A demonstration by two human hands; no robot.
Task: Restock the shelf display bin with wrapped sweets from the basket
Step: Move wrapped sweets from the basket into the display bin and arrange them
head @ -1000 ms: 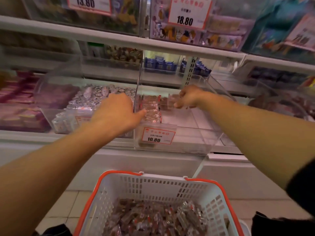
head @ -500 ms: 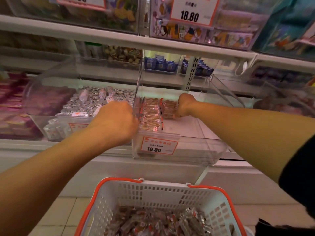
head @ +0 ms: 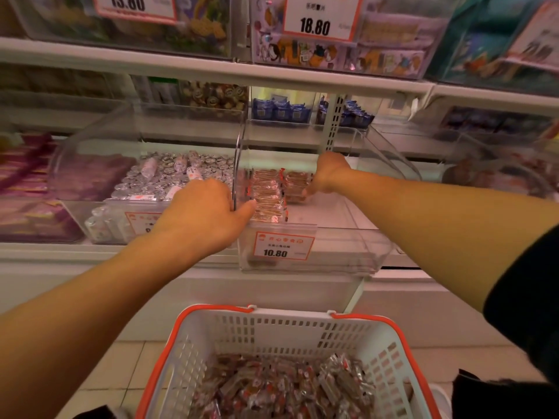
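Note:
The clear display bin [head: 348, 237] with a 10.80 price tag [head: 282, 244] sits on the lower shelf. A neat row of orange-brown wrapped sweets [head: 266, 195] lies along its left side. My left hand [head: 205, 213] grips the bin's left wall, thumb inside. My right hand [head: 328, 173] reaches into the bin with fingers curled down on a second small stack of sweets [head: 295, 179]; its fingertips are mostly hidden. Below stands the white basket [head: 272, 331] with an orange rim, holding several loose wrapped sweets [head: 272, 388].
A neighbouring clear bin of silver-wrapped sweets [head: 169, 176] stands at the left, purple packs [head: 24, 176] beyond it. The upper shelf edge [head: 211, 71] overhangs the bins. A perforated upright post [head: 332, 122] rises behind the bin. Tiled floor [head: 127, 364] surrounds the basket.
My right hand has moved down into the bin and set its sweets beside the existing row. My left hand has stayed on the bin's left wall.

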